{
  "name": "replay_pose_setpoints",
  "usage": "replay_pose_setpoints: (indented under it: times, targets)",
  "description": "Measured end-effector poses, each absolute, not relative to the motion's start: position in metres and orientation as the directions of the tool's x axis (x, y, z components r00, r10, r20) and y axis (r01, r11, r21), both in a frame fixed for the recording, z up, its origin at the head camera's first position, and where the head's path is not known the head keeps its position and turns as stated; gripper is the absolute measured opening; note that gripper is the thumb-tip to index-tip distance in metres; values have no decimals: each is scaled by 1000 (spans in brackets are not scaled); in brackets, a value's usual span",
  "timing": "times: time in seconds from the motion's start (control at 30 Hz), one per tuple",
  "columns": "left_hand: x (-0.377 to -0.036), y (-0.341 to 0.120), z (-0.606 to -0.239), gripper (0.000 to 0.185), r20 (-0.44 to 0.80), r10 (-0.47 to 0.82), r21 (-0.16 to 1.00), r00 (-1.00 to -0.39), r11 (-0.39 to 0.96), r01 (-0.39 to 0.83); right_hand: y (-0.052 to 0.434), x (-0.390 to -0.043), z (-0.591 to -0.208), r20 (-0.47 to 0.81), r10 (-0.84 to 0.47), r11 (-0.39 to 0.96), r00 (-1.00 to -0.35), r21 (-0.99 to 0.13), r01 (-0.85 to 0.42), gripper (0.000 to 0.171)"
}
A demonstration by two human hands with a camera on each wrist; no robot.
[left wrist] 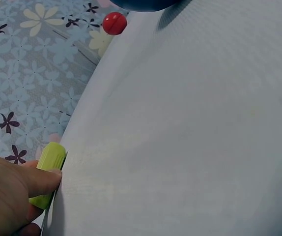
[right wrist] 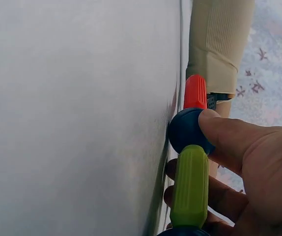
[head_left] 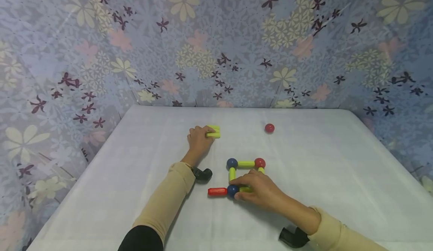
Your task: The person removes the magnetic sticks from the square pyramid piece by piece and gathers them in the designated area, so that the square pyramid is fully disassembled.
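On the white table, yellow-green rods join a dark blue ball (head_left: 232, 163), a red ball (head_left: 259, 163) and a nearer blue ball (head_left: 232, 191) into a frame. A red rod (head_left: 217, 192) sticks out leftward from the nearer ball. My right hand (head_left: 260, 191) grips that nearer ball, the thumb pressed on it in the right wrist view, and hides the frame's near right corner. Further back, my left hand (head_left: 200, 140) pinches a yellow-green rod (left wrist: 51, 158) between thumb and fingers. Another yellow-green rod (head_left: 213, 127) lies right behind it.
A loose red ball (head_left: 269, 128) sits towards the back of the table (head_left: 314, 142). Flowered cloth (head_left: 216, 48) rises behind the far edge and hangs along both sides. Dark wrist-worn cameras (head_left: 202, 175) protrude from both sleeves close over the tabletop.
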State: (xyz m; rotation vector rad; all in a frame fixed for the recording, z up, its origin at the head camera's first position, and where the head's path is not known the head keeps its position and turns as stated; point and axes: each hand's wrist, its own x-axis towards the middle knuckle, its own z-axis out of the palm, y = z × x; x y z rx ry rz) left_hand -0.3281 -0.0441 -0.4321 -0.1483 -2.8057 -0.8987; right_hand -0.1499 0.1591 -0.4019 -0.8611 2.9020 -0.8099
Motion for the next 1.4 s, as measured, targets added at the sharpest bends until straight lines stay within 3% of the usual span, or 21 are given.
replay_pose_setpoints:
  times: [0.2, 0.4, 0.67, 0.9, 1.13, 1.4]
  targets:
    - [-326, -44, -431, 28, 208, 21, 575, -978, 806, 140, 159, -150, -403, 120, -503, 719, -856, -491, -491, 32]
    - [-302, -55, -421, 38, 178, 28, 708, -984, 690, 148, 158, -149, -401, 88, -492, 737, -866, -486, -469, 32]
    - [-233, -75, -418, 24, 95, 212, 768, -973, 606, 207, 158, -149, -402, 78, -492, 738, -867, -490, -463, 31]
    - [-175, -81, -420, 33, 71, 429, 774, -900, 545, 321, 158, -149, -401, 98, -485, 735, -869, -492, -466, 31]
    - [-161, -82, -424, 35, 132, 473, 709, -871, 569, 417, 158, -149, -401, 123, -491, 729, -863, -484, -484, 32]
    - [-159, -81, -424, 21, 146, 458, 709, -877, 570, 416, 158, -149, -401, 133, -506, 717, -852, -484, -502, 30]
